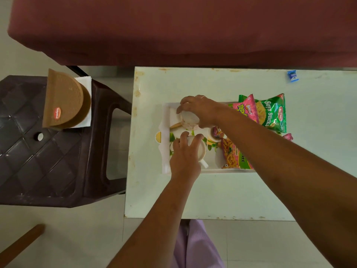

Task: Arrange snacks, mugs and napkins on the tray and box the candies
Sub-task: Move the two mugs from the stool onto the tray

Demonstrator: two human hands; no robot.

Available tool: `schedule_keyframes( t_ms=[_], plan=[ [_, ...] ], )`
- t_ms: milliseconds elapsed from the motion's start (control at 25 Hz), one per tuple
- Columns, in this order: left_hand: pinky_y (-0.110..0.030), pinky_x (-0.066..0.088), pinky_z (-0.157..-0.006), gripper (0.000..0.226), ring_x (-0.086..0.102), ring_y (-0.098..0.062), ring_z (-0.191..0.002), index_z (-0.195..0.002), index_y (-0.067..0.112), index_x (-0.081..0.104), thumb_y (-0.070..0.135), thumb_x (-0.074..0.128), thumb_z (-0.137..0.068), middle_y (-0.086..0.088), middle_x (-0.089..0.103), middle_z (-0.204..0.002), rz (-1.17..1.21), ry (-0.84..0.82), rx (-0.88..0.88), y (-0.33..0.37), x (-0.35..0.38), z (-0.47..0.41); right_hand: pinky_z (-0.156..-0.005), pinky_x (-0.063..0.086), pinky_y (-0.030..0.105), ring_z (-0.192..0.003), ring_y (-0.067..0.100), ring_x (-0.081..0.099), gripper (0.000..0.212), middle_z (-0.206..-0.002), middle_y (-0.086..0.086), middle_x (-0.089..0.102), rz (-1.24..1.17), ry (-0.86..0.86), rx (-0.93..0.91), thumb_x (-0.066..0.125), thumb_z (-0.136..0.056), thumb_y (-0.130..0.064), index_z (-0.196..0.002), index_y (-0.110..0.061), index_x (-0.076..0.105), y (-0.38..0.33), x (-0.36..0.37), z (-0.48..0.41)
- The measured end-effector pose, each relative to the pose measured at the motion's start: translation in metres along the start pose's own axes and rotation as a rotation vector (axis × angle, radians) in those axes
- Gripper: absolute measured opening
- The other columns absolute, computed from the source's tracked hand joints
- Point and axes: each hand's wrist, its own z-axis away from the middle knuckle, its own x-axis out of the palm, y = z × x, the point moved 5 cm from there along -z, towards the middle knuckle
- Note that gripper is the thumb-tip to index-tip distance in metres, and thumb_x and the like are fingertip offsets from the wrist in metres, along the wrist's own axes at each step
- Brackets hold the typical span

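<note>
Now: both hands on mugs at the tray's [166, 151] left end
Left hand [185, 157]: fingers curled over the near mug [200, 149], grasping it from above
Near mug: upright on the tray, handle pointing toward the person and to the right
Right hand [201, 111]: wrapped round the far mug [190, 119], grasping it
Far mug: tipped, not upright; can't tell if it touches the tray
Snacks [270, 115]: packets lie on the tray's right part, one overhanging the far rim
Napkins [85, 82]: off the desk [212, 194], on the stool [38, 161] well left of the tray, pinned under the box [63, 99]
Candy [292, 76]: blue piece at the desk's far right, well apart from the box
Key relation: napkins and box lie left of both hands, left hand nearer; candy lies right, right hand nearer
Judgement: mugs nearly placed; napkins and candies not yet done
</note>
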Motion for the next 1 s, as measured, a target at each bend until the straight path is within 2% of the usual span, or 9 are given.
schedule_keyframes(
  t_ms=[120,280,440,520,640,760,880,1000],
  plan=[
    [-0.034,0.053,-0.074,0.081,0.031,-0.024,-0.128,-0.136,0.039,0.031,0.001,0.065,-0.073,-0.001,0.025,-0.144,0.006,0.002,0.008,-0.001,0.0,0.0,-0.103,0.039,0.043,-0.132,0.03,0.03,0.077,-0.146,-0.003,0.033,0.089,-0.017,-0.1,0.07,-0.069,0.007,-0.132,-0.029,0.043,-0.008,-0.002,-0.004],
    [-0.036,0.054,-0.078,0.082,0.03,-0.024,-0.129,-0.136,0.039,0.031,0.002,0.067,-0.073,-0.001,0.025,-0.144,0.006,-0.002,0.009,-0.001,0.001,0.0,-0.101,0.041,0.044,-0.135,0.03,0.025,0.075,-0.146,-0.006,0.032,0.142,0.008,-0.107,0.067,-0.072,0.008,-0.132,-0.03,0.043,-0.009,-0.006,-0.001],
    [-0.035,0.055,-0.08,0.082,0.03,-0.024,-0.129,-0.136,0.038,0.03,0.002,0.068,-0.073,-0.002,0.025,-0.145,-0.005,0.007,0.014,-0.001,0.002,-0.001,-0.081,0.045,0.036,-0.133,0.033,0.027,0.076,-0.146,-0.008,0.03,0.142,0.059,-0.014,0.065,-0.073,0.01,-0.132,-0.032,0.042,-0.012,-0.007,0.005],
    [-0.036,0.055,-0.081,0.082,0.03,-0.024,-0.129,-0.136,0.038,0.029,0.003,0.069,-0.073,-0.001,0.025,-0.145,-0.009,0.01,0.015,-0.001,0.003,-0.001,-0.077,0.045,0.035,-0.131,0.034,0.03,0.076,-0.146,-0.007,0.03,0.154,0.079,0.021,0.066,-0.073,0.009,-0.132,-0.032,0.041,-0.013,-0.008,0.006],
    [-0.035,0.054,-0.084,0.081,0.031,-0.024,-0.128,-0.137,0.037,0.03,0.004,0.069,-0.074,-0.002,0.025,-0.145,-0.013,0.017,0.02,-0.001,0.003,-0.002,-0.077,0.047,0.036,-0.13,0.034,0.031,0.076,-0.147,-0.006,0.03,0.202,0.101,0.043,0.068,-0.073,0.007,-0.132,-0.032,0.041,-0.015,-0.007,0.005],
    [-0.036,0.051,-0.087,0.082,0.032,-0.025,-0.128,-0.139,0.034,0.029,0.004,0.068,-0.074,-0.004,0.026,-0.144,-0.009,0.032,0.035,-0.001,0.004,-0.003,-0.09,0.046,0.04,-0.136,0.037,0.025,0.079,-0.152,-0.004,0.025,0.221,0.133,0.041,0.067,-0.074,0.006,-0.136,-0.033,0.037,-0.016,-0.004,0.007],
    [-0.037,0.047,-0.092,0.086,0.034,-0.027,-0.128,-0.142,0.03,0.026,0.008,0.07,-0.072,-0.004,0.029,-0.144,0.078,0.035,-0.02,-0.007,0.006,-0.004,-0.1,0.042,0.044,-0.142,0.037,0.014,0.089,-0.156,-0.001,0.017,0.017,0.256,0.082,0.062,-0.073,0.009,-0.142,-0.035,0.029,-0.008,-0.001,0.021],
    [-0.036,0.043,-0.095,0.095,0.042,-0.027,-0.122,-0.142,0.021,0.027,0.024,0.082,-0.064,-0.006,0.035,-0.139,0.161,0.07,-0.086,-0.011,0.006,-0.005,-0.105,0.039,0.047,-0.136,0.032,0.025,0.074,-0.146,0.006,0.033,-0.414,0.533,0.176,0.063,-0.077,-0.004,-0.141,-0.028,0.035,0.001,0.016,0.057]
  ],
)
